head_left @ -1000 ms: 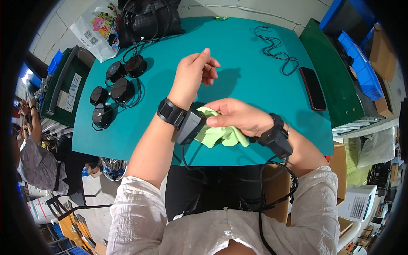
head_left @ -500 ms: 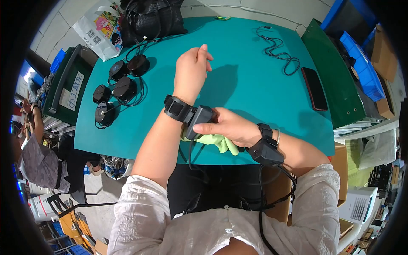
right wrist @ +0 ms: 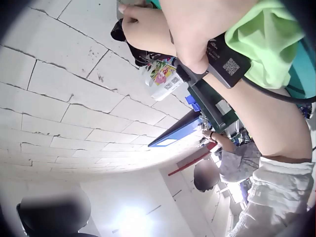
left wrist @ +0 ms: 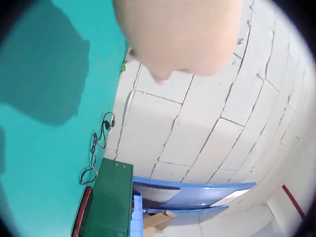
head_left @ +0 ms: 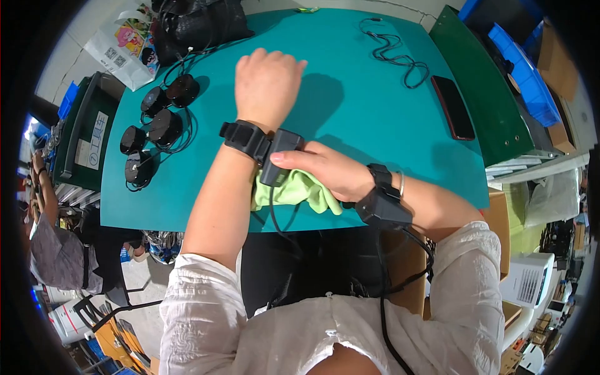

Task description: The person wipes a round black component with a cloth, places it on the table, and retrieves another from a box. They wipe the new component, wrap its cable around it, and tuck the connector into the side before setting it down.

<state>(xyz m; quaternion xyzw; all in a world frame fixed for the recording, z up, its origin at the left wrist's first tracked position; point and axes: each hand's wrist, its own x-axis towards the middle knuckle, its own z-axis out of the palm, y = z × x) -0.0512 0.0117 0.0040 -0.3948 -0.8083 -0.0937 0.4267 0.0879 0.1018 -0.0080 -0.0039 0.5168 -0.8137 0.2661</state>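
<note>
My left hand (head_left: 269,87) is raised over the teal table, back upward, its fingers curled under with nothing visible in them. On that wrist sits a black strap (head_left: 246,141) with a boxy black camera (head_left: 281,164). My right hand (head_left: 337,172) grips this camera, thumb across its upper face and fingers behind it. A crumpled light green cloth (head_left: 300,192) hangs from under the right hand, bunched against the camera. In the right wrist view the cloth (right wrist: 266,47) lies beside the camera's label, and the thumb (right wrist: 193,58) presses on the box.
Several round black devices with cables (head_left: 165,128) lie on the left of the table (head_left: 381,119). Behind them stand a printed bag (head_left: 125,53) and a black bag (head_left: 200,28). A coiled black cable (head_left: 397,53) and a phone (head_left: 452,107) lie at right. Another person (head_left: 62,250) is at far left.
My right thumb and fingers have shifted from the cloth onto the left wrist camera. The left hand has turned back-up with its fingers curling under. Both arms have moved slightly leftward and away.
</note>
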